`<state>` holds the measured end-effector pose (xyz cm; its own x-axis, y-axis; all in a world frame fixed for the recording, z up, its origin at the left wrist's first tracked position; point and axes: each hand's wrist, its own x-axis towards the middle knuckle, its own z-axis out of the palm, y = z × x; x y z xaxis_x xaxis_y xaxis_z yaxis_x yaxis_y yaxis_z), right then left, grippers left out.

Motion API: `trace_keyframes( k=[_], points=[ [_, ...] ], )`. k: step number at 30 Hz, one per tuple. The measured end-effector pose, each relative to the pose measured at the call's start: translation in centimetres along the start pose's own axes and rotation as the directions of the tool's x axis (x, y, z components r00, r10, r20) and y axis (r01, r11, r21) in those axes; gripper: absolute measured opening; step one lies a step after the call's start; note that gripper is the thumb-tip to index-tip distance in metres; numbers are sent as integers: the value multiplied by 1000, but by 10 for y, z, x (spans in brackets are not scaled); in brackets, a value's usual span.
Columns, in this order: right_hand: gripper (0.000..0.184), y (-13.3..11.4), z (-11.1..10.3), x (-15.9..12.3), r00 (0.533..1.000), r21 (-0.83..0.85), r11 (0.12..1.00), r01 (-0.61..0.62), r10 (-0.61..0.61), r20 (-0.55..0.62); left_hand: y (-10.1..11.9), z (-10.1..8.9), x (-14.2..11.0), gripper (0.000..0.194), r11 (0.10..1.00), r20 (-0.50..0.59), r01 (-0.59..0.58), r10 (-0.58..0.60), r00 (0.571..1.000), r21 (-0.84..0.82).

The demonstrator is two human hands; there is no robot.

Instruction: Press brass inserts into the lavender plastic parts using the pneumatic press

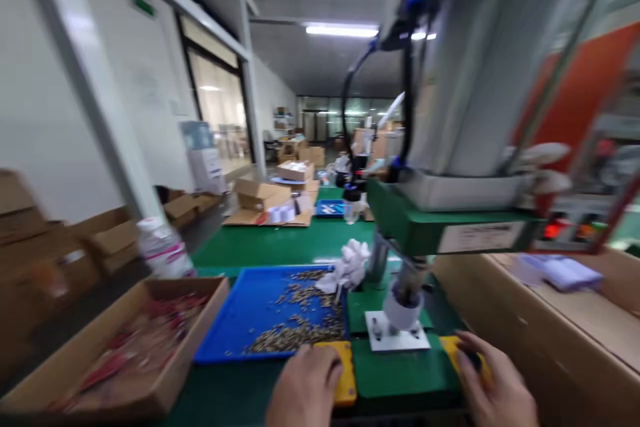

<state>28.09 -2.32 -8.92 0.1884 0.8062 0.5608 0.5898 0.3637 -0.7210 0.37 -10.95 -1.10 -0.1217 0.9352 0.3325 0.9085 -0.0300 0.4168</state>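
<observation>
My left hand (pixel 306 383) is curled over the yellow button box (pixel 345 373) at the press's left front corner. My right hand (pixel 493 380) grips a second yellow button box (pixel 450 345) at the right front, with thumb and fingers around a dark button. Between them stands the green press (pixel 400 373). Its ram reaches down to a white ring-shaped piece (pixel 403 307) above a bolted metal plate (pixel 397 340). Blur hides whether the ram touches a part there. A blue tray (pixel 240 313) with many small metal pieces (pixel 295 337) lies left of the press.
An open cardboard box (pixel 165 373) with red and clear scraps stands at the left, a white bottle (pixel 163 247) behind it. White crumpled material (pixel 350 263) hangs by the press. A large carton (pixel 560 347) flanks the right side. More cartons (pixel 265 197) sit farther along the green bench.
</observation>
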Motion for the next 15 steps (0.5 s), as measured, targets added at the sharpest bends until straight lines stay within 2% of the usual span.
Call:
trace_keyframes(
  k=[2, 5, 7, 9, 12, 15],
  points=[
    [43, -28, 9, 14, 992, 118, 993, 3, -18, 128, 6, -14, 27, 18, 987, 39, 22, -16, 999, -157],
    [70, -72, 33, 33, 980, 317, 948, 39, -99, 174, 29, -27, 63, 18, 955, 75, 35, -13, 997, -296],
    [72, -91, 47, 40, 979, 402, 915, 32, -110, 174, 47, -31, 81, 17, 931, 84, 28, 3, 996, -364],
    [64, -100, 56, 43, 979, 451, 893, -7, -85, 183, 63, -34, 95, 18, 909, 103, 14, 32, 994, -416],
    [56, -104, 62, 46, 980, 523, 852, -34, -74, 185, 82, -34, 111, 21, 924, 150, -67, 132, 980, -376],
    [56, -109, 64, 51, 986, 595, 804, -10, -91, 140, 89, -32, 128, 19, 961, 169, -215, 244, 955, -175]
  ],
)
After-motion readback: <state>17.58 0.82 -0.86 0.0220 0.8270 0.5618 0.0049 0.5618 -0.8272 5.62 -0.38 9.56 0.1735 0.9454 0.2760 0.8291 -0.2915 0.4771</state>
